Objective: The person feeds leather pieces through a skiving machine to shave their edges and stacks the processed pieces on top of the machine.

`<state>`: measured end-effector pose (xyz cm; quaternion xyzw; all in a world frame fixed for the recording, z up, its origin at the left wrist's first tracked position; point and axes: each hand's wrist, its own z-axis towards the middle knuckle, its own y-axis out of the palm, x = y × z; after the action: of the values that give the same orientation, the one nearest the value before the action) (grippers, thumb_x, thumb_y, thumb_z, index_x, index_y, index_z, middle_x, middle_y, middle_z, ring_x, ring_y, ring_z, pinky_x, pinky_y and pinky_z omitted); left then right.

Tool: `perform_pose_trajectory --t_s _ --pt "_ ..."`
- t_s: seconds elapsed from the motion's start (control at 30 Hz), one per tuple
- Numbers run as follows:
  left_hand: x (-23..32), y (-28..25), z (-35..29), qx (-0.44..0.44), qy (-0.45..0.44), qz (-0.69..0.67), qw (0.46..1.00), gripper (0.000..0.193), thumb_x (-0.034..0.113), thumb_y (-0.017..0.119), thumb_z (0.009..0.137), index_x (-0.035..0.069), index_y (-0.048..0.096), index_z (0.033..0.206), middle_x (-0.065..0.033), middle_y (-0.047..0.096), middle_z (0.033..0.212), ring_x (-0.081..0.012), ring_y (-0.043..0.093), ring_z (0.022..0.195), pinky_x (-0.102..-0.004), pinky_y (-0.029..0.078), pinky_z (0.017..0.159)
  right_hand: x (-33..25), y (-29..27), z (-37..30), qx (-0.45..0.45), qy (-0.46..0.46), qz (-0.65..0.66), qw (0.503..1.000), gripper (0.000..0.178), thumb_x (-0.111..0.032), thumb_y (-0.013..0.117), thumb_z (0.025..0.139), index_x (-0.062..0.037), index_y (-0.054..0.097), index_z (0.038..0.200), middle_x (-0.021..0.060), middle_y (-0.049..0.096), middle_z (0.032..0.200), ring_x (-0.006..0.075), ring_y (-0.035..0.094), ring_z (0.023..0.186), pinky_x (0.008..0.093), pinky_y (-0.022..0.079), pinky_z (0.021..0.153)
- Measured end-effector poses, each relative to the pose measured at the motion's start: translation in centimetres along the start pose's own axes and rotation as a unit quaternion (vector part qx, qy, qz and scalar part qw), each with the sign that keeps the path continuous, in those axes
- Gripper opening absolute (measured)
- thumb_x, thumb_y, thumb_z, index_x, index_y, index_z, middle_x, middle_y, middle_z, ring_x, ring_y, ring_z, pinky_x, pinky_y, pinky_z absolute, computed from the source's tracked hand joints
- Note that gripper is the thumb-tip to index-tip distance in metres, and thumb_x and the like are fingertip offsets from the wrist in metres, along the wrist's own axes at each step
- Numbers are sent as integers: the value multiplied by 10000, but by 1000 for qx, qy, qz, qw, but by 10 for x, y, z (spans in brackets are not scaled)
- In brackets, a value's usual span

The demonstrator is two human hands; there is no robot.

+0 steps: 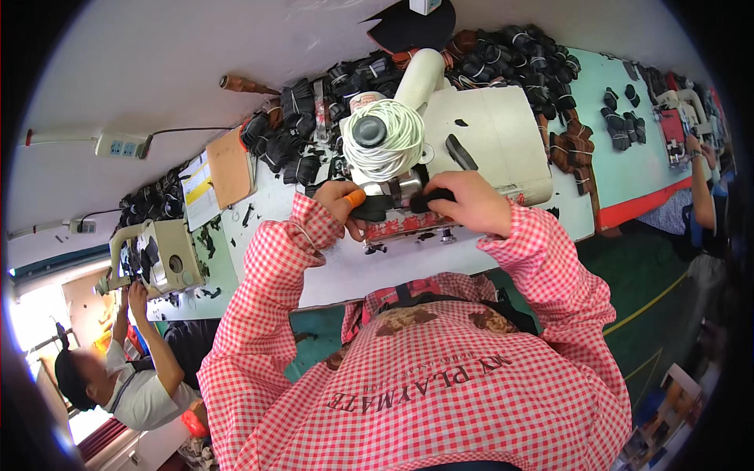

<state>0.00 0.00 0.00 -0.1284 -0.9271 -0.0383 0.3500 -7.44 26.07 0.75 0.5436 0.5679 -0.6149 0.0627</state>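
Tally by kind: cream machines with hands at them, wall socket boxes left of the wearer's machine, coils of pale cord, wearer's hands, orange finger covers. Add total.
Cream machines: 3
Wall socket boxes: 2
Cord coil: 1
Wearer's hands, left hand and right hand: 2
Orange finger cover: 1
Total: 9

A machine stands on the counter at center frame, a coil of cord atop it, with the left hand and right hand at its front and a piece in the right's grip. Tied bundles lie behind. To the left rests a board; farther left, a second machine stands before a co-worker. A third machine sits upper right.
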Motion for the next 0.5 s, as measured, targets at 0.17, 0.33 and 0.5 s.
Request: perform_pose_trajectory --t_s 0.17,0.33,0.5 --pt "17 17 -5 -85 -1 -40 996 269 134 453 934 -41 528 1125 -163 657 819 -201 659 585 -234 489 417 -11 11 -2 65 -86 -4 994 226 -145 614 765 -46 607 968 153 584 872 350 558 820 391 458 738" --pt "9 0 -12 -1 -2 20 1000 246 127 418 939 -38 553 1063 -135 648 717 -190 651 545 -239 487 419 -6 9 0 101 -56 -3 993 228 -135 621 757 -45 603 965 144 554 840 340 558 810 388 456 739" --pt "14 16 -8 17 17 -8 1000 260 138 398 945 -44 548 1054 -139 644 715 -196 649 543 -245 488 419 -5 3 2 46 -149 35 987 290 -123 628 748 -26 587 1018 167 603 863 326 589 798 377 464 718"
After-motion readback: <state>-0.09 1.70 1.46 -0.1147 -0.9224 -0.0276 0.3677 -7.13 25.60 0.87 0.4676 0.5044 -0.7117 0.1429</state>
